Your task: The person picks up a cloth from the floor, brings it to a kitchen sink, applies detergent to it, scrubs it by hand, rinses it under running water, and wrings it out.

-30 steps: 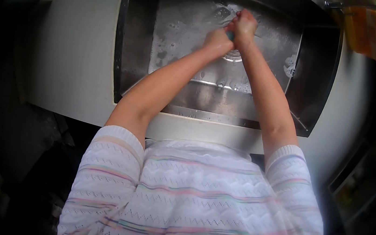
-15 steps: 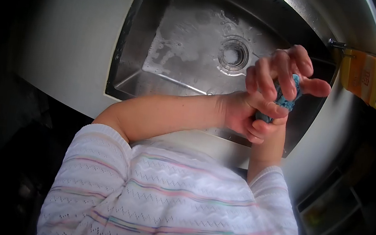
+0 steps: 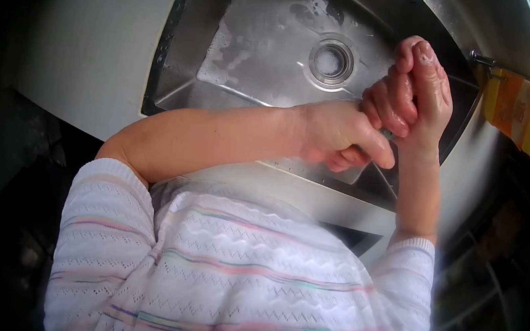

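My left hand (image 3: pixel 341 135) is closed, its thumb pointing right, with the knuckles toward the camera. Just beyond it and partly overlapping, my right hand (image 3: pixel 412 94) is curled with its thumb up and a bit of foam on the tip. Between the two hands shows a small sliver of a blue-green cloth (image 3: pixel 386 134); the rest of it is hidden by the fingers. Both hands look wet and touch each other above the right side of the steel sink (image 3: pixel 261 33).
Foam and water lie on the sink floor around the round drain (image 3: pixel 331 61). At the right, a yellow and orange container (image 3: pixel 516 113) sits by a metal bar on the counter edge. A pale counter (image 3: pixel 96 32) borders the sink on the left.
My right hand has gone from spread fingers to a curled grip, and the cloth, plainly visible before, is now mostly covered. My left hand has shifted slightly left and up.
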A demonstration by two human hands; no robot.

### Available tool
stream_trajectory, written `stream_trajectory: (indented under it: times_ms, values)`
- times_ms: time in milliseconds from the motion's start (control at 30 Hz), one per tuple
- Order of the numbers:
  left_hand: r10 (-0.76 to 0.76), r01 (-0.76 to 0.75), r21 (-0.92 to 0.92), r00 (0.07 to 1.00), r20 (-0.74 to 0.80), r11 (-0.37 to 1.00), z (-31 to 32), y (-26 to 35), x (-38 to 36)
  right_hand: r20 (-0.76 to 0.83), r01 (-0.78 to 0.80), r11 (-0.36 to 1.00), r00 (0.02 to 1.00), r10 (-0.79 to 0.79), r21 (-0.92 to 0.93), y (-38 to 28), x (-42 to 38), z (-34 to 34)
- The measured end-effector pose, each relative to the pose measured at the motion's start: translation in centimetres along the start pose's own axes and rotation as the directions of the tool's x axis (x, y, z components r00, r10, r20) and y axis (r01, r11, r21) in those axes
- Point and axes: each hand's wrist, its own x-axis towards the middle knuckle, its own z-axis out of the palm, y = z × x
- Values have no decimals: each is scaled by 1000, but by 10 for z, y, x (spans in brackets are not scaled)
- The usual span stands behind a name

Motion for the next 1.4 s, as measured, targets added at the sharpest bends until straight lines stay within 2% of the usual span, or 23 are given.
stream_trajectory:
  times_ms: [133, 333, 433, 500, 600, 633, 700, 733, 767, 800, 833, 867, 933, 1000, 1067, 1100, 1167, 1200, 1267, 1300, 1400]
  values:
    - [18, -11, 52, 989, -147, 999, -21, -5, 3, -195, -9, 974, 980, -36, -227, 25, 9, -7]
    - [20, 32, 135, 930, -366, 990, -66, -19, 16, -318, -48, 954, 947, -51, -296, 72, 25, -33]
    - [26, 71, 181, 874, -485, 981, -86, -22, 23, -367, -66, 939, 928, -66, -336, 96, 35, -52]
    - [64, 71, 219, 832, -552, 973, -98, -26, 27, -416, -80, 952, 908, -53, -296, 113, 43, -64]
    - [420, 48, 585, 650, -633, 809, -135, -41, 49, -522, -80, 970, 852, -53, -229, 134, 54, -85]
    - [636, 35, 753, 510, -579, 657, -167, -59, 67, -562, -71, 981, 826, -43, -181, 139, 58, -89]
    - [535, 370, 793, 593, -602, 483, -154, -35, 52, -591, -70, 996, 806, 27, -49, 150, 61, -108]
    - [480, 513, 782, 618, -623, 354, -145, -19, 42, -593, -150, 980, 804, 42, -134, 143, 59, -106]
    - [414, 548, 776, 657, -630, 311, -139, -8, 35, -600, -229, 950, 798, 58, -213, 135, 51, -101]
    - [487, 519, 816, 660, -572, 255, -139, -8, 31, -609, -305, 907, 790, 72, -289, 128, 43, -97]
    - [556, 491, 849, 657, -509, 197, -138, -8, 27, -574, -492, 839, 766, 290, -232, 118, 35, -99]
    - [618, 462, 877, 652, -439, 135, -138, -7, 24, -503, -512, 830, 789, 353, -220, 114, 29, -102]
    - [542, 362, 879, 692, -476, 310, -133, 0, 17, -349, -552, 809, 813, 466, -203, 109, 19, -109]
    - [436, 283, 798, 716, -545, 533, -130, 10, 10, -283, -399, 899, 896, 342, -178, 106, 11, -111]
    - [289, 221, 607, 723, -627, 763, -129, 20, 3, -241, -225, 961, 953, 184, -159, 103, 3, -106]
    - [348, 115, 580, 701, -622, 806, -134, 22, 2, -248, -215, 956, 955, 163, -199, 102, 0, -102]
    - [454, -107, 512, 638, -622, 853, -142, 24, 2, -258, -198, 940, 958, 125, -279, 100, -3, -93]
    - [464, -252, 400, 622, -630, 881, -140, 27, 2, -256, -179, 934, 961, 100, -310, 101, -5, -89]
    - [478, -518, 148, 591, -650, 842, -135, 33, 1, -248, -140, 917, 968, 47, -373, 105, -6, -85]
    - [488, -575, 59, 630, -604, 816, -133, 36, 0, -262, -200, 912, 959, 108, -358, 105, -8, -85]
    - [521, -584, 18, 709, -475, 811, -132, 37, 1, -335, -255, 917, 931, 147, -306, 94, -5, -81]
